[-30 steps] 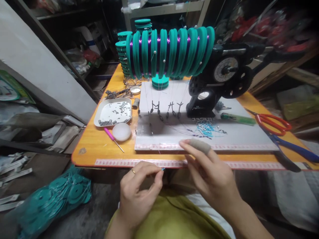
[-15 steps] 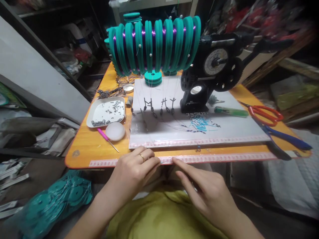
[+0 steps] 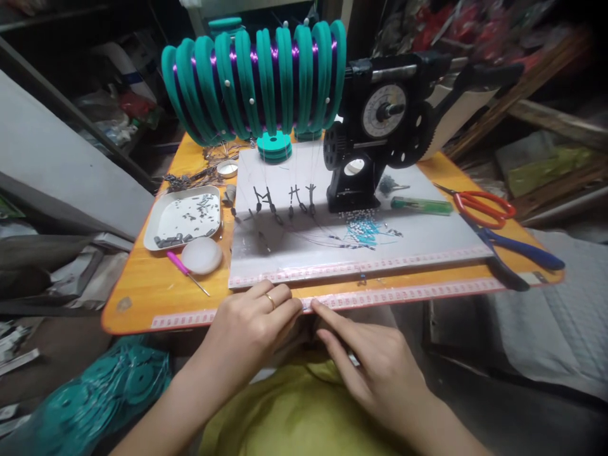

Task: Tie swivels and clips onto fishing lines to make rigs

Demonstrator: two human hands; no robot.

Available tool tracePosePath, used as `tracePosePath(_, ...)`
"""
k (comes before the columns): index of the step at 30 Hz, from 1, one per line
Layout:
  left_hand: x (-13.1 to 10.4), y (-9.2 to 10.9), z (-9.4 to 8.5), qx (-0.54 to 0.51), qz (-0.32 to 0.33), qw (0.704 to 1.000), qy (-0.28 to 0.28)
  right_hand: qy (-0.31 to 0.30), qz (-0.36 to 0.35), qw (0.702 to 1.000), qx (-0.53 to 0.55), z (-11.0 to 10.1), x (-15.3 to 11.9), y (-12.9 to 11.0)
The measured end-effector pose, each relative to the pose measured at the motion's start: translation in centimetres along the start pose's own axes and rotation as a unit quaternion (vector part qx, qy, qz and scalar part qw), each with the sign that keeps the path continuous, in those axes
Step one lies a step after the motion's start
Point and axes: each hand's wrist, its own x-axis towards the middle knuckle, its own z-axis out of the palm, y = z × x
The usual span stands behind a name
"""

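At the table's front edge, a printed measuring tape (image 3: 403, 292) runs beneath my fingertips. My left hand (image 3: 259, 320), with a ring on one finger, is closed there, its thumb and index finger pressed together; a thin short strand seems to be at their tips, too small to name. Just to the right, the index fingertip of my right hand (image 3: 373, 354) presses on the tape, with the thumb held lower and apart. Its other fingers curl under, and a small pale bit shows in the palm; what it belongs to is hidden.
Behind stands a black geared winder (image 3: 356, 164) bearing teal spools (image 3: 266, 82), threads hanging to a white board (image 3: 294, 253). Left are a white tray (image 3: 185, 221), a round lid (image 3: 202, 255) and a pink-handled awl (image 3: 183, 266). Right are red-handled scissors (image 3: 484, 209) and blue-handled pliers (image 3: 527, 247).
The view has shifted, so the table and winder sit further left in the picture. My hands keep their place at the tape, fingertips now slightly closer together.
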Motion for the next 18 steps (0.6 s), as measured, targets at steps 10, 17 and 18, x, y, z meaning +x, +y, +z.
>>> tracePosePath(10,-0.1,-0.2,0.0,-0.007,0.016,1.000,0.007,0.016,0.034,0.992,-0.117,-2.0,-1.7,1.7)
tracePosePath(17,-0.5,-0.6,0.5,-0.014,0.024,1.000,0.007,0.050,0.051,0.989,-0.130,-3.0,-2.6,2.3)
tracePosePath(18,-0.6,-0.6,0.5,-0.015,0.024,1.000,0.005,0.053,0.051,0.989,-0.129,-3.0,-2.6,2.3)
